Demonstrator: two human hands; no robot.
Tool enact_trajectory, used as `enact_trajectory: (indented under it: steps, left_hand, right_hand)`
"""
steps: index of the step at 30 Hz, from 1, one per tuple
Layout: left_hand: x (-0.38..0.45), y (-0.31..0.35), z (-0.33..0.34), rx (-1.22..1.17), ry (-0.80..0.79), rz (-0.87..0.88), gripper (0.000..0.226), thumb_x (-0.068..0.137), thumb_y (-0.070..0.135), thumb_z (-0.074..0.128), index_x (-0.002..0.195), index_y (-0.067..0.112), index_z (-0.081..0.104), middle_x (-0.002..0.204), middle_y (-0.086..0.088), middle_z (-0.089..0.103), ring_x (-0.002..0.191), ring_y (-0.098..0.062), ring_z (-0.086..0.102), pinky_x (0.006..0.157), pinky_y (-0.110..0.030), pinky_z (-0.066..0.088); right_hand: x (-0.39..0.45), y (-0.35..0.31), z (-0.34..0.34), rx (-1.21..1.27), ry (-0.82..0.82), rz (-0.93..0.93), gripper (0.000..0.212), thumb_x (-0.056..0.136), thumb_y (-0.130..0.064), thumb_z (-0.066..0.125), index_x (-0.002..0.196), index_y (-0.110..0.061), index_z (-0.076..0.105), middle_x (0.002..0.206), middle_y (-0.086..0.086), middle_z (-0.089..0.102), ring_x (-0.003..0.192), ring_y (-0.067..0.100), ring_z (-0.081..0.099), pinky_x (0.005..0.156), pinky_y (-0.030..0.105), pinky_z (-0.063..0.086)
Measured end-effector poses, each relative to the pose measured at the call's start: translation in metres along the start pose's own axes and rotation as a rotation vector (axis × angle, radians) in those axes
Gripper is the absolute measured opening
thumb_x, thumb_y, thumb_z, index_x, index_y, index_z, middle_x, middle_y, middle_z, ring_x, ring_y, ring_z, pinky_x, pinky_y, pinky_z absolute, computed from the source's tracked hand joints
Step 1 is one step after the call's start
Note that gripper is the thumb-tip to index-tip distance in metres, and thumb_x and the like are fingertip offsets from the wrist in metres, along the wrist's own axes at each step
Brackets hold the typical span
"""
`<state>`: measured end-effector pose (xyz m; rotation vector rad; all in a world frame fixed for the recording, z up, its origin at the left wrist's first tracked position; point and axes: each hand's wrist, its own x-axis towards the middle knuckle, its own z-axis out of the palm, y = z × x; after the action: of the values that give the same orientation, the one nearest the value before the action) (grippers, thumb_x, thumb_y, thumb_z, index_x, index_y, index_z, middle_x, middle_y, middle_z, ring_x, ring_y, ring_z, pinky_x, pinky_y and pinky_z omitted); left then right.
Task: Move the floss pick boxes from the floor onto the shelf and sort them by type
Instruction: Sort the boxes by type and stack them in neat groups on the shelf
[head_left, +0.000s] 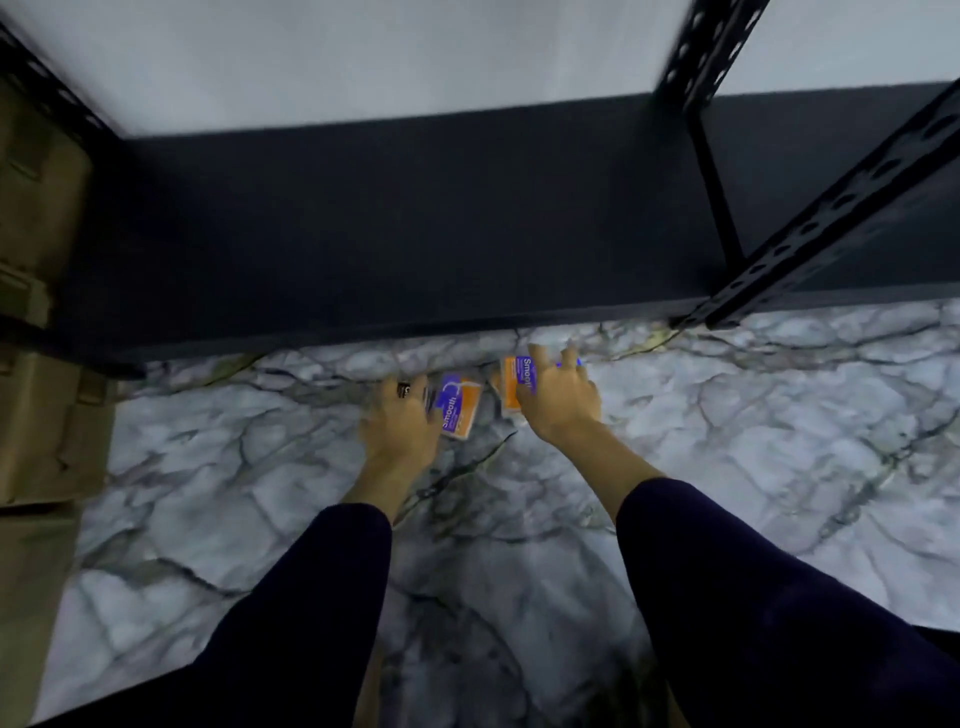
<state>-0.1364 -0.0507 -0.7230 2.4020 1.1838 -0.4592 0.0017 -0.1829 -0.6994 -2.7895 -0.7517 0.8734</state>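
On the marble floor (727, 467) below the shelf (389, 234) | pick-up step being done | left hand (400, 426) and right hand (558, 405) each being closed on an orange-purple box (460, 410), second box (511, 387) | lifting to shelf being needed next, by judgement.

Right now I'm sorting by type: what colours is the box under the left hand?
Purple and orange box, seen in the head view.
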Motion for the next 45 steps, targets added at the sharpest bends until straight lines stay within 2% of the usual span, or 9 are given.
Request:
enact_trajectory:
  steps: [3, 5, 10, 16, 20, 29, 36, 40, 45]
  left_hand:
    - [0.01, -0.02, 0.023, -0.052, -0.035, -0.045, 0.071, 0.091, 0.04, 0.059, 0.15, 0.033, 0.022, 0.155, -0.017, 0.009, 0.133, -0.043, 0.034, 0.101, -0.055, 0.041]
    - [0.014, -0.027, 0.032, -0.094, -0.009, -0.024, 0.075, 0.088, 0.036, 0.065, 0.15, 0.034, 0.023, 0.153, -0.017, 0.015, 0.127, -0.042, 0.04, 0.095, -0.052, 0.046]
    - [0.013, -0.026, 0.03, -0.106, 0.058, 0.004, 0.07, 0.086, 0.028, 0.067, 0.146, 0.033, 0.031, 0.136, -0.018, 0.034, 0.109, -0.039, 0.053, 0.087, -0.047, 0.051]
    - [-0.009, -0.004, -0.007, -0.117, 0.127, 0.045, 0.065, 0.088, 0.028, 0.062, 0.143, 0.035, 0.03, 0.127, -0.012, 0.032, 0.101, -0.037, 0.053, 0.084, -0.046, 0.052]
    - [-0.037, 0.019, -0.069, -0.153, 0.238, 0.085, 0.065, 0.089, 0.034, 0.059, 0.146, 0.037, 0.028, 0.124, -0.009, 0.03, 0.1, -0.031, 0.048, 0.076, -0.039, 0.05]
    - [-0.141, 0.077, -0.261, -0.262, 0.647, 0.271, 0.063, 0.083, 0.039, 0.059, 0.141, 0.038, 0.032, 0.124, -0.013, 0.042, 0.105, -0.033, 0.048, 0.08, -0.039, 0.046]
    - [-0.216, 0.104, -0.383, -0.506, 0.868, 0.421, 0.065, 0.08, 0.043, 0.063, 0.137, 0.039, 0.033, 0.118, -0.005, 0.039, 0.092, -0.025, 0.06, 0.079, -0.032, 0.051]
    - [-0.232, 0.119, -0.438, -0.718, 0.954, 0.545, 0.057, 0.084, 0.044, 0.068, 0.13, 0.035, 0.036, 0.112, -0.002, 0.038, 0.08, 0.001, 0.049, 0.058, -0.005, 0.044]
    - [-0.222, 0.133, -0.492, -0.926, 1.017, 0.662, 0.037, 0.089, 0.026, 0.067, 0.117, 0.022, 0.044, 0.118, -0.004, 0.044, 0.091, 0.0, 0.047, 0.084, -0.018, 0.043]
  right_hand:
    - [0.015, -0.003, 0.028, 0.047, 0.046, 0.075, 0.064, 0.095, -0.051, 0.043, 0.15, -0.031, 0.017, 0.149, 0.019, 0.023, 0.132, 0.039, 0.034, 0.101, 0.052, 0.037]
    - [0.022, -0.008, 0.044, 0.083, 0.088, 0.113, 0.066, 0.092, -0.06, 0.041, 0.148, -0.03, 0.021, 0.143, 0.019, 0.031, 0.126, 0.04, 0.04, 0.097, 0.051, 0.038]
    - [0.026, -0.015, 0.056, 0.073, 0.102, 0.106, 0.06, 0.092, -0.048, 0.053, 0.142, -0.027, 0.027, 0.136, 0.02, 0.034, 0.121, 0.039, 0.042, 0.088, 0.045, 0.043]
    - [0.004, -0.027, 0.01, 0.088, 0.183, -0.017, 0.058, 0.086, -0.034, 0.061, 0.136, -0.025, 0.033, 0.125, 0.017, 0.035, 0.114, 0.037, 0.039, 0.08, 0.042, 0.044]
    - [-0.029, -0.048, -0.06, 0.178, 0.226, -0.141, 0.064, 0.083, -0.025, 0.061, 0.139, -0.028, 0.031, 0.123, 0.013, 0.028, 0.101, 0.033, 0.047, 0.068, 0.037, 0.044]
    - [-0.154, -0.115, -0.247, 0.189, 0.63, -0.44, 0.068, 0.085, -0.039, 0.055, 0.146, -0.03, 0.027, 0.125, 0.01, 0.034, 0.103, 0.03, 0.049, 0.077, 0.041, 0.052]
    - [-0.229, -0.148, -0.349, 0.197, 0.9, -0.562, 0.073, 0.087, -0.042, 0.055, 0.149, -0.024, 0.022, 0.131, 0.008, 0.041, 0.111, 0.029, 0.047, 0.081, 0.038, 0.044]
    - [-0.244, -0.163, -0.391, 0.215, 1.013, -0.57, 0.081, 0.085, -0.041, 0.06, 0.15, -0.014, 0.019, 0.138, 0.007, 0.042, 0.114, 0.028, 0.046, 0.085, 0.04, 0.045]
    - [-0.233, -0.179, -0.426, 0.21, 1.137, -0.618, 0.074, 0.082, -0.035, 0.065, 0.144, -0.011, 0.032, 0.134, 0.008, 0.048, 0.114, 0.029, 0.047, 0.086, 0.038, 0.044]
